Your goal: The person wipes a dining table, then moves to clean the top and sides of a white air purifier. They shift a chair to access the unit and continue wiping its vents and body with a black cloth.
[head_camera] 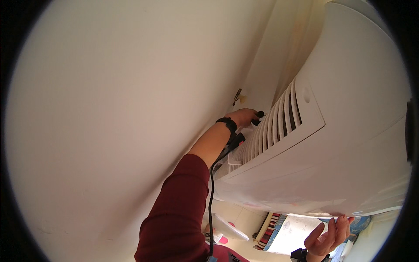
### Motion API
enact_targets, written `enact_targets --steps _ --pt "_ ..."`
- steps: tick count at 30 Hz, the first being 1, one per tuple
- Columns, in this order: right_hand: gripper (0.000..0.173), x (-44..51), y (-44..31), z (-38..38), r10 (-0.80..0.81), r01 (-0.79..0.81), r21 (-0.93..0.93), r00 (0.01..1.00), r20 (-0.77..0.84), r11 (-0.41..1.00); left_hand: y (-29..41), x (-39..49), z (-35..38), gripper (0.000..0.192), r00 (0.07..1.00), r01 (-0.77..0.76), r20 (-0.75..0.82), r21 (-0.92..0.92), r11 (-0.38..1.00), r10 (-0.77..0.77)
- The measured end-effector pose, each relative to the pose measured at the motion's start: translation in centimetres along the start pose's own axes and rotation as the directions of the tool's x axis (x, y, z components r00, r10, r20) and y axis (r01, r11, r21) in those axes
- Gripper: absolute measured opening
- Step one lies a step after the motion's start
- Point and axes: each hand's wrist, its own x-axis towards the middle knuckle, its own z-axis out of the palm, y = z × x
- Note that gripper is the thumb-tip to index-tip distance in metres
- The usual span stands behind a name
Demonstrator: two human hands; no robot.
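Observation:
A large white appliance housing (311, 170), probably a floor-standing air conditioner, stands close to a wall. My left hand (242, 117) reaches into the gap behind it, beside the slatted vent grille (278, 124). Its fingers are closed around a small black object (259, 118), mostly hidden by the hand. Just below that wrist, a black piece with a red mark (237, 140) sits by the grille, and a black cable (211, 203) runs down from it towards my body. My right hand (327, 237) is at the housing's front edge, fingers loosely curled and apart, fingertips against or close to the edge.
The plain wall (98, 114) fills the left side. A small dark metal fitting (237, 96) is near the corner, by a yellowish patch. Below lie a tiled floor (248, 214), a bed or seat with a pale cover (291, 232), and striped fabric (270, 231).

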Motion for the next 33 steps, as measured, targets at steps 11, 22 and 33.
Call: enact_targets --steps 11,22,33 --pt "0.032 0.6 0.5 0.4 -0.031 0.033 0.040 0.998 -0.059 0.999 5.0 -10.2 0.3 0.040 0.943 0.111 -0.321 0.051 0.993 -0.089" --pt "0.033 1.0 -0.2 -0.1 -0.024 0.025 0.078 0.999 -0.022 0.997 8.8 -10.1 -2.8 0.031 0.859 0.328 -0.418 0.002 0.945 -0.297" --pt "0.031 0.8 -0.6 0.7 -0.022 0.031 0.119 0.997 -0.070 0.992 8.9 -15.6 1.8 0.033 0.937 0.208 -0.282 -0.031 0.978 -0.208"
